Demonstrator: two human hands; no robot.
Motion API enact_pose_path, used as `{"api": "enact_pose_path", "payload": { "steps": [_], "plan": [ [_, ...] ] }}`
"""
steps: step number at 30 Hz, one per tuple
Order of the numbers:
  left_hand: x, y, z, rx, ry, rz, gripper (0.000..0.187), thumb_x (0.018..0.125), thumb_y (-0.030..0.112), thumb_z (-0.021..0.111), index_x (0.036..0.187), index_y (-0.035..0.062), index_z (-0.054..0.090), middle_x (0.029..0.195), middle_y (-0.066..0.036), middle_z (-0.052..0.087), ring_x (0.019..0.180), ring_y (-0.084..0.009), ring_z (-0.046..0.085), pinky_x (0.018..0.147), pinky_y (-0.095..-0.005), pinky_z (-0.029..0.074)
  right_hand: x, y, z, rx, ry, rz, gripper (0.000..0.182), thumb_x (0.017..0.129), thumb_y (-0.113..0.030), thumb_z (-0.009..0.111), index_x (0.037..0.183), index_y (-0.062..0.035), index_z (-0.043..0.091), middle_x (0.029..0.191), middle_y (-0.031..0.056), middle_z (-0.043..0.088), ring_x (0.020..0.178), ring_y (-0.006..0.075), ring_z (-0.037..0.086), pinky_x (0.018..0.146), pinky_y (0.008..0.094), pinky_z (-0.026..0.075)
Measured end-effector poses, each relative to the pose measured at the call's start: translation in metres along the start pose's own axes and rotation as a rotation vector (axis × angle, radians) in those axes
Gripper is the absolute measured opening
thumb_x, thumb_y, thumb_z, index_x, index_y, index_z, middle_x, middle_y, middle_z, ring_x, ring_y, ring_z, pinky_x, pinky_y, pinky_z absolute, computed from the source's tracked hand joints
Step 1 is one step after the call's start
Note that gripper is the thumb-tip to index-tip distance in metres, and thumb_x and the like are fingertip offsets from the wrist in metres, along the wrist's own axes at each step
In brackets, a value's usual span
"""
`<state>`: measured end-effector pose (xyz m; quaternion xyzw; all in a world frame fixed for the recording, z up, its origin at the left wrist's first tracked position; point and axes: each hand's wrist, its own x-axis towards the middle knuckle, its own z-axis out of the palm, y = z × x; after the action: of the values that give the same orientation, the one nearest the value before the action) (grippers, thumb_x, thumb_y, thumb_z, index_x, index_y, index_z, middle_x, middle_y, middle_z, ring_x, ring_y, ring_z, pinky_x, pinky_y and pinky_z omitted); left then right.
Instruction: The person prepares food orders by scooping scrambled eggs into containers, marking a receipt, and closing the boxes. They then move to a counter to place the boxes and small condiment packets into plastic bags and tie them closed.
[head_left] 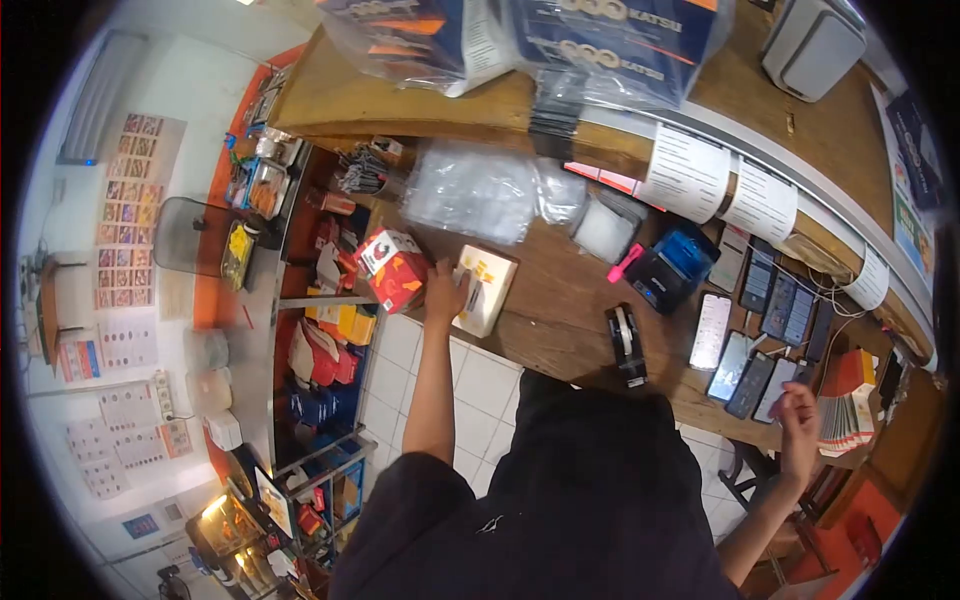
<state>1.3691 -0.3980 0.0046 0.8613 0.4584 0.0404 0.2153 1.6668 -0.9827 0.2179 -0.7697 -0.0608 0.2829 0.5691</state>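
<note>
My left hand [443,292] rests between a red box [392,268] and a flat white box with yellow print [485,290]. Its fingers are apart, and the fingertips touch the near side of the white box. Over the right part of the wooden table [550,335], beside the phones [733,362], is my right hand [797,415] with curled fingers. Whatever it holds, if anything, is too small to make out. A black tape dispenser [627,345] stands between my two hands.
Clear plastic bags [470,190] lie at the table's back, near a blue and black label printer [675,265] and a pink marker [626,262]. Paper rolls [688,172] hang under the upper shelf [400,100]. Folded cartons [848,405] stand right of my right hand.
</note>
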Motion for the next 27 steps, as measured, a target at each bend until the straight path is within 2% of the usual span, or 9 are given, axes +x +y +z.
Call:
{"api": "enact_pose_path", "payload": {
  "steps": [2, 4, 7, 12, 14, 16, 18, 22, 27],
  "plan": [
    [0.029, -0.033, 0.031, 0.002, -0.343, -0.154, 0.066, 0.094, 0.051, 0.059, 0.129, -0.0051, 0.051, 0.126, -0.035, 0.058, 0.115, -0.0497, 0.060, 0.099, -0.0534, 0.048, -0.012, -0.005, 0.034, -0.035, -0.057, 0.031, 0.023, 0.099, -0.016, 0.065, 0.116, -0.0008, 0.061, 0.081, -0.0020, 0.056, 0.077, 0.0085, 0.055, 0.074, 0.0235, 0.045],
    [0.016, -0.008, 0.027, 0.131, -0.329, -0.179, 0.076, 0.094, 0.061, 0.052, 0.128, -0.0071, 0.053, 0.127, -0.038, 0.057, 0.120, -0.0511, 0.057, 0.102, -0.0514, 0.047, -0.023, -0.012, 0.063, -0.036, -0.053, 0.044, 0.025, 0.098, -0.016, 0.065, 0.117, 0.0000, 0.061, 0.083, -0.0012, 0.058, 0.080, 0.0096, 0.057, 0.077, 0.0243, 0.046],
    [0.034, 0.001, 0.005, 0.117, -0.603, 0.101, 0.059, 0.099, 0.052, 0.048, 0.119, -0.0013, 0.065, 0.113, -0.031, 0.066, 0.113, -0.0441, 0.062, 0.100, -0.0506, 0.047, -0.041, -0.010, 0.098, -0.027, 0.016, 0.054, 0.026, 0.098, -0.014, 0.066, 0.117, 0.0016, 0.061, 0.088, 0.0013, 0.061, 0.085, 0.0118, 0.059, 0.081, 0.0266, 0.049],
    [0.135, 0.022, -0.013, 0.140, -0.418, 0.249, 0.032, 0.092, 0.019, 0.051, 0.097, -0.0041, 0.072, 0.109, -0.029, 0.068, 0.104, -0.0453, 0.065, 0.096, -0.0509, 0.051, -0.056, -0.005, 0.182, -0.091, 0.001, 0.068, 0.026, 0.099, -0.012, 0.064, 0.120, 0.0024, 0.060, 0.087, 0.0020, 0.062, 0.082, 0.0110, 0.061, 0.079, 0.0264, 0.050],
    [0.202, 0.011, 0.021, 0.102, -0.398, 0.414, 0.035, 0.090, 0.016, 0.056, 0.118, -0.0035, 0.065, 0.125, -0.031, 0.062, 0.119, -0.0425, 0.059, 0.105, -0.0473, 0.046, -0.061, -0.004, 0.220, -0.174, -0.026, 0.114, 0.027, 0.097, -0.009, 0.064, 0.122, 0.0013, 0.061, 0.089, 0.0030, 0.064, 0.084, 0.0120, 0.062, 0.079, 0.0273, 0.051],
    [0.248, -0.010, 0.075, -0.030, -0.079, 0.757, 0.046, 0.091, 0.020, 0.061, 0.132, -0.0009, 0.058, 0.140, -0.028, 0.052, 0.132, -0.0404, 0.049, 0.113, -0.0451, 0.039, -0.071, -0.002, 0.261, -0.266, -0.066, 0.135, 0.029, 0.095, -0.006, 0.064, 0.124, -0.0014, 0.062, 0.089, 0.0059, 0.067, 0.084, 0.0141, 0.065, 0.076, 0.0290, 0.053],
    [0.267, -0.001, 0.086, -0.078, 0.050, 0.722, 0.056, 0.089, 0.029, 0.070, 0.137, 0.0038, 0.056, 0.146, -0.023, 0.048, 0.138, -0.0384, 0.043, 0.116, -0.0442, 0.035, -0.090, -0.004, 0.293, -0.337, -0.113, 0.159, 0.029, 0.095, -0.007, 0.065, 0.123, -0.0002, 0.062, 0.088, 0.0067, 0.067, 0.083, 0.0149, 0.065, 0.075, 0.0302, 0.053],
    [0.264, 0.017, 0.052, 0.039, 0.016, 0.713, 0.062, 0.072, 0.039, 0.086, 0.123, 0.0088, 0.066, 0.125, -0.017, 0.059, 0.119, -0.0363, 0.053, 0.104, -0.0466, 0.044, -0.145, 0.017, 0.329, -0.253, 0.035, 0.338, 0.029, 0.093, -0.006, 0.066, 0.122, 0.0009, 0.062, 0.086, 0.0091, 0.067, 0.079, 0.0170, 0.064, 0.074, 0.0322, 0.052],
    [0.292, 0.019, 0.042, -0.204, -0.190, 0.872, 0.026, 0.085, 0.007, 0.072, 0.110, 0.0007, 0.068, 0.104, -0.019, 0.067, 0.097, -0.0385, 0.065, 0.089, -0.0446, 0.053, -0.198, 0.049, 0.348, -0.296, 0.208, 0.458, 0.029, 0.094, -0.007, 0.065, 0.122, 0.0014, 0.062, 0.087, 0.0130, 0.068, 0.078, 0.0218, 0.065, 0.074, 0.0353, 0.053]
  ]
}}
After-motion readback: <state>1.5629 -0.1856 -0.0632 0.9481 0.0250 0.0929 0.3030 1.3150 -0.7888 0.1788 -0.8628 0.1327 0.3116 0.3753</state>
